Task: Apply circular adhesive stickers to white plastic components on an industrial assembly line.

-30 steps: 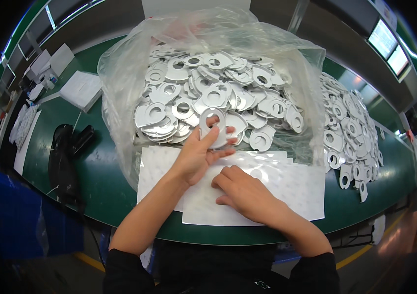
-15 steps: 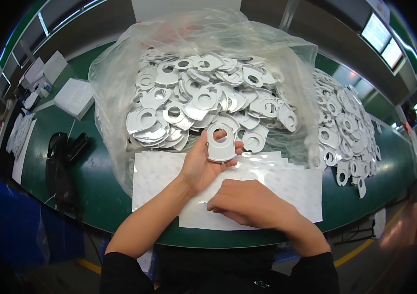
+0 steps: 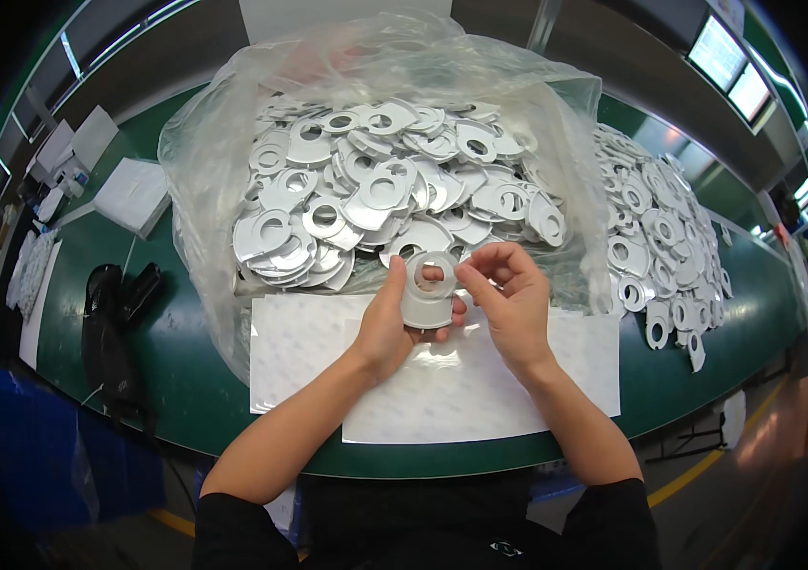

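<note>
My left hand (image 3: 393, 323) holds a silver-white flat metal plate (image 3: 428, 312), rounded with a large round hole, its fingers behind it. Over the hole end of this plate lies a pale, see-through ring (image 3: 415, 275) that looks like thin film. The thumb and forefinger of my right hand (image 3: 515, 302) pinch the ring's right edge. Whether the ring touches the plate all round, I cannot tell. Below both hands are glossy white sheets (image 3: 480, 399), stacked and overlapping on the green table (image 3: 423, 463).
Beyond my hands, a large clear plastic bag (image 3: 197, 180) lies open around a heap of similar plates (image 3: 385, 190). Another pile of plates (image 3: 661, 228) spreads at the right. At the left are a black tool-like object (image 3: 111, 332) and a white packet (image 3: 134, 195).
My right hand has risen from over the white sheets to the plate, bringing the see-through ring onto its hole end. The left hand keeps hold of the plate, slightly lower.
</note>
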`<state>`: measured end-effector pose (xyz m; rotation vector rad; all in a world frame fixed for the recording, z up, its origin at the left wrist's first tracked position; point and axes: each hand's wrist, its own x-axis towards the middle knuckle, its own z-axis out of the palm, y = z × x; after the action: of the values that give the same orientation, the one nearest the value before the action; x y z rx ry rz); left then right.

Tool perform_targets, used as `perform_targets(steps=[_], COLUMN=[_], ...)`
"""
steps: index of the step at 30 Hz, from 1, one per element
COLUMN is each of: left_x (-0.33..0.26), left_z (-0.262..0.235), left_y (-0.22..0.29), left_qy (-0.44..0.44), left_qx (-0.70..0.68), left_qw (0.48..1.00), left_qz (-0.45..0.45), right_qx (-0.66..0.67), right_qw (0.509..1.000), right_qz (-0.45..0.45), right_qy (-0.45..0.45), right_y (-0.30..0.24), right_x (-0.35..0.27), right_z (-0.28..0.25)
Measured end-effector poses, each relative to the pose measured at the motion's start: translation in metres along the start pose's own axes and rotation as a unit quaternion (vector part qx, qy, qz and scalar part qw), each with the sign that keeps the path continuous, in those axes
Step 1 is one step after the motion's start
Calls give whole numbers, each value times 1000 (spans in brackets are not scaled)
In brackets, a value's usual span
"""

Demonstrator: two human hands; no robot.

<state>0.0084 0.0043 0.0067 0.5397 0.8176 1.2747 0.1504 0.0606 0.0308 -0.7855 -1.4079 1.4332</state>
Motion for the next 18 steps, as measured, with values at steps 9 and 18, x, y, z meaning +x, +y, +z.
perform_targets(steps=[9,18], left_x=[-5,-8], left_z=[3,2], left_y=[5,-2], left_qy=[57,62], left_qx=[63,21], left_qw=[996,998], left_qz=[7,-2], right_qx=[29,31], right_qw=[996,997], right_qz=[-28,-37], right_qy=[83,58], right_y=[0,0], right_x=[5,1], right_z=[-7,-4])
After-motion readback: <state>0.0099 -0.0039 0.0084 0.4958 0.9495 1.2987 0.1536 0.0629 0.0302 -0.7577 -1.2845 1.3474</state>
